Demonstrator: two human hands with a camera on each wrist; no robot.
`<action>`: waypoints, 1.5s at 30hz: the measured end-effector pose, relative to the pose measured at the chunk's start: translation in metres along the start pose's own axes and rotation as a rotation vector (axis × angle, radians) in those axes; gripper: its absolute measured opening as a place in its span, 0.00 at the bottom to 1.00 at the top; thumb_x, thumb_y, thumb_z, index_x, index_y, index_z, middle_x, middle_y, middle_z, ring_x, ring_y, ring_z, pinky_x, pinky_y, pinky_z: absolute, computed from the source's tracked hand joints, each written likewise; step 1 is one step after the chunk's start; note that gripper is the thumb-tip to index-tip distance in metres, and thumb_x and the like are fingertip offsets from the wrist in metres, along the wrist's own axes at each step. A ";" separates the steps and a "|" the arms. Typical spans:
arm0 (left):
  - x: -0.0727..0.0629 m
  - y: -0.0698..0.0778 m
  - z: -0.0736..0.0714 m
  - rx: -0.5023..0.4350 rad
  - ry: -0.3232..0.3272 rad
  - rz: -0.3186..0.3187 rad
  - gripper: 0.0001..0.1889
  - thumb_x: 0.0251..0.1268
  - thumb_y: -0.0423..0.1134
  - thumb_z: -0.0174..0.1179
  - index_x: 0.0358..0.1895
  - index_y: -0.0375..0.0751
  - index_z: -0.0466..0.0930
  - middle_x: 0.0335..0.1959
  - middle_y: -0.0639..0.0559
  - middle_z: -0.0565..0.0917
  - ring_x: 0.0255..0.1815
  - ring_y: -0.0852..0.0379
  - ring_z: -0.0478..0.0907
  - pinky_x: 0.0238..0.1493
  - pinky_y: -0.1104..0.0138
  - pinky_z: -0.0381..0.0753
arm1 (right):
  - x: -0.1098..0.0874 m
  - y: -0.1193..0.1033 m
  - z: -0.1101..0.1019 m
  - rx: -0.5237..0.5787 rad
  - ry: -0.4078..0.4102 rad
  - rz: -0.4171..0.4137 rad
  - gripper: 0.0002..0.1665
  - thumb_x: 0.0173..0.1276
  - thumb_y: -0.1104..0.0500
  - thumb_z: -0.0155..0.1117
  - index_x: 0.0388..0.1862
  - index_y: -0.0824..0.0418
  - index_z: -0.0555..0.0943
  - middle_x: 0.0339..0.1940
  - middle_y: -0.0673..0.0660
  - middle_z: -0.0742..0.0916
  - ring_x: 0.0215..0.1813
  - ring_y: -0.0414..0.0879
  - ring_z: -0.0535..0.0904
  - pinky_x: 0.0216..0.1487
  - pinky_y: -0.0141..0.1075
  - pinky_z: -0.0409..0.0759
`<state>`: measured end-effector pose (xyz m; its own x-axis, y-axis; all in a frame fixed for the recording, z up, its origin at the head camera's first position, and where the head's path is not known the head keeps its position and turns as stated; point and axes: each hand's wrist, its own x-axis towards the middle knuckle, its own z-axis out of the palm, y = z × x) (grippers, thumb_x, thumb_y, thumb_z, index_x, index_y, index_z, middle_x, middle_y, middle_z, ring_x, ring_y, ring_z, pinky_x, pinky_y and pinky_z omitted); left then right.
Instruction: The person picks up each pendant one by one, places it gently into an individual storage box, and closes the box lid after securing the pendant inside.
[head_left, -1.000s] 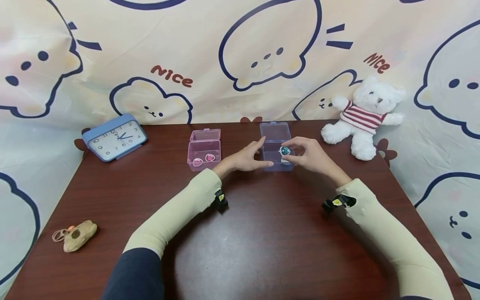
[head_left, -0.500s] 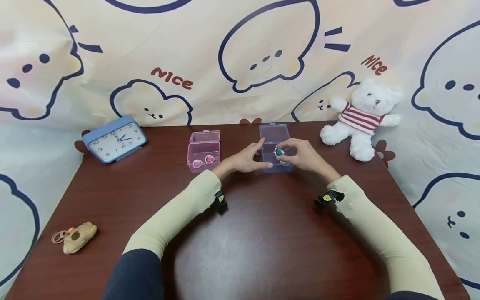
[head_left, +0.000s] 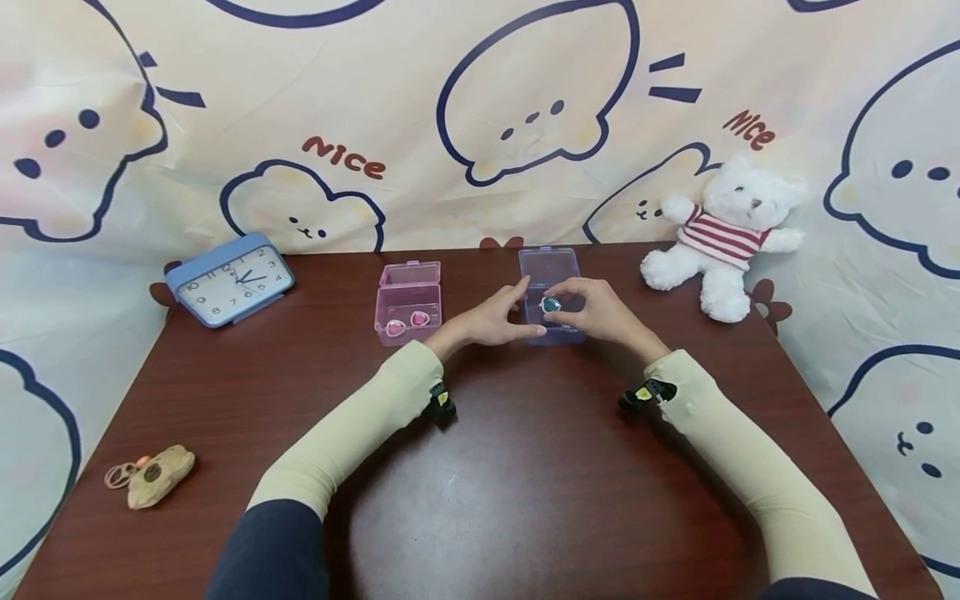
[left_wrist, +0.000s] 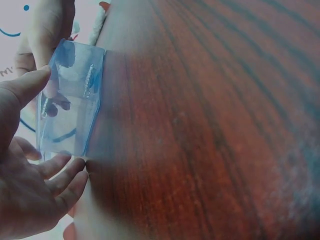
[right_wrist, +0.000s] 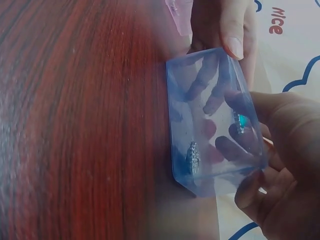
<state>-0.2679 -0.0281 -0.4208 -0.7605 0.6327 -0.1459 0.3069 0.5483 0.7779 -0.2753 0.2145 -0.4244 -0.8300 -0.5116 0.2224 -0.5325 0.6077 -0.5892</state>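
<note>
Just right of the left hand [head_left: 489, 322], which is touching the blue box [head_left: 562, 337] with spread fingers, the right hand [head_left: 609, 312] is pinching the teal jewel [head_left: 552, 304] within the box.

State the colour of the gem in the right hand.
Gem: teal, clearest in the head view.

The brown table [head_left: 480, 467] (wood-grained) carries a clock [head_left: 232, 279], pink box [head_left: 408, 298], blue box [head_left: 550, 267], white bear [head_left: 726, 237] and tan trinket [head_left: 162, 478]
</note>
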 end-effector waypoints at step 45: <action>0.000 -0.002 0.006 -0.200 0.071 -0.052 0.53 0.67 0.50 0.68 0.84 0.49 0.40 0.75 0.40 0.63 0.74 0.41 0.66 0.76 0.49 0.67 | 0.022 0.028 -0.020 0.653 0.152 0.615 0.25 0.80 0.52 0.59 0.71 0.59 0.76 0.48 0.45 0.90 0.42 0.33 0.89 0.21 0.27 0.74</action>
<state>-0.2648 -0.0259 -0.4255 -0.8131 0.5623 -0.1507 0.1524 0.4555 0.8771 -0.3118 0.2321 -0.4201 -0.9742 -0.0968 -0.2037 0.1731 0.2584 -0.9504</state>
